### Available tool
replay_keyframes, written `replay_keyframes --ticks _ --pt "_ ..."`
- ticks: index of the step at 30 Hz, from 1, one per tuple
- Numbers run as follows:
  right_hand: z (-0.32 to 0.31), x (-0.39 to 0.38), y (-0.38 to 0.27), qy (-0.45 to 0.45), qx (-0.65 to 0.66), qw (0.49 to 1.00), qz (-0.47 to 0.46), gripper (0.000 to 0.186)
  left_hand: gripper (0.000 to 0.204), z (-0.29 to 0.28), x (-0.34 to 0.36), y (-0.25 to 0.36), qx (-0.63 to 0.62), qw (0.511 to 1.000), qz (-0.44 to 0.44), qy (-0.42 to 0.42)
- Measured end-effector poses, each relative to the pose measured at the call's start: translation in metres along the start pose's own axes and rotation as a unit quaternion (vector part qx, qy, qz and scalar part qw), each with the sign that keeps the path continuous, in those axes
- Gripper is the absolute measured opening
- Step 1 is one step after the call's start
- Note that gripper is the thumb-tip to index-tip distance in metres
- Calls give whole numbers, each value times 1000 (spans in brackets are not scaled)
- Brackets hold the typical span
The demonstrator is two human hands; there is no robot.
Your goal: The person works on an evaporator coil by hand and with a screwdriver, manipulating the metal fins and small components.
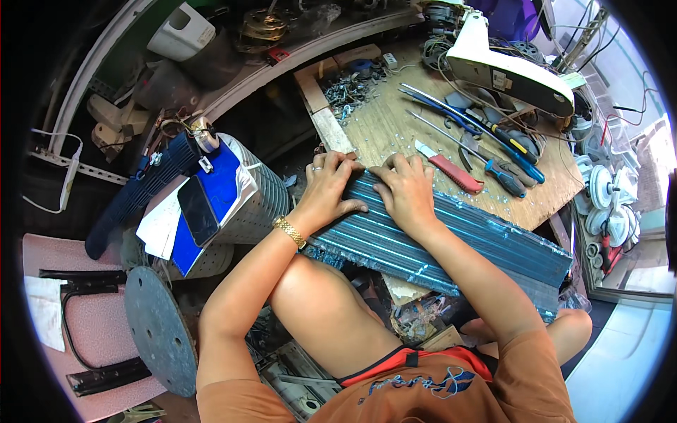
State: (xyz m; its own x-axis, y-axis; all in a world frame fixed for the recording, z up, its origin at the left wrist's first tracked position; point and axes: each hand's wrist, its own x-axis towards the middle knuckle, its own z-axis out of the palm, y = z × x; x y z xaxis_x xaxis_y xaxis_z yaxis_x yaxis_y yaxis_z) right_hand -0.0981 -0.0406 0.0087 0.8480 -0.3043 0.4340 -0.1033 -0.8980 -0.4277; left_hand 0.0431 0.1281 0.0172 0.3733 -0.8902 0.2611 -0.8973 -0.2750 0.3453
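Observation:
A long blue finned metal panel (493, 254) lies at a slant over the plywood table's front edge and my lap. My left hand (329, 194) grips its upper left end, fingers curled over the edge, a gold watch on that wrist. Close beside it, my right hand (404, 194) has bent fingers pressed on the same end. Just behind the panel are a red utility knife (455, 171), a blue-handled screwdriver (504, 180) and several long pliers-like tools (518, 144).
Small metal bits (345, 95) and a white machine housing (508, 77) sit toward the back. At left are a phone (197, 210) on blue folders, a perforated metal cylinder (257, 194), a grey disc (159, 328) and a pink chair (49, 250). White pulley-like parts (599, 194) line the right.

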Motion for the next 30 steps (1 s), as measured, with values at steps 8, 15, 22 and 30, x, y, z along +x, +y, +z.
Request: replay_keyframes --ticks 8,15,22,30 --pt "-2 1 1 -6 2 1000 -20 32 88 2 2 -1 0 1000 -14 -6" --pt "-19 10 21 19 -8 1000 -9 41 108 -2 -9 -4 33 999 5 21" --pt "-53 32 87 -196 -102 974 48 47 132 0 -12 10 37 993 -89 67" --pt "-36 48 120 -184 -100 978 4 30 124 4 -9 10 15 998 -62 29"
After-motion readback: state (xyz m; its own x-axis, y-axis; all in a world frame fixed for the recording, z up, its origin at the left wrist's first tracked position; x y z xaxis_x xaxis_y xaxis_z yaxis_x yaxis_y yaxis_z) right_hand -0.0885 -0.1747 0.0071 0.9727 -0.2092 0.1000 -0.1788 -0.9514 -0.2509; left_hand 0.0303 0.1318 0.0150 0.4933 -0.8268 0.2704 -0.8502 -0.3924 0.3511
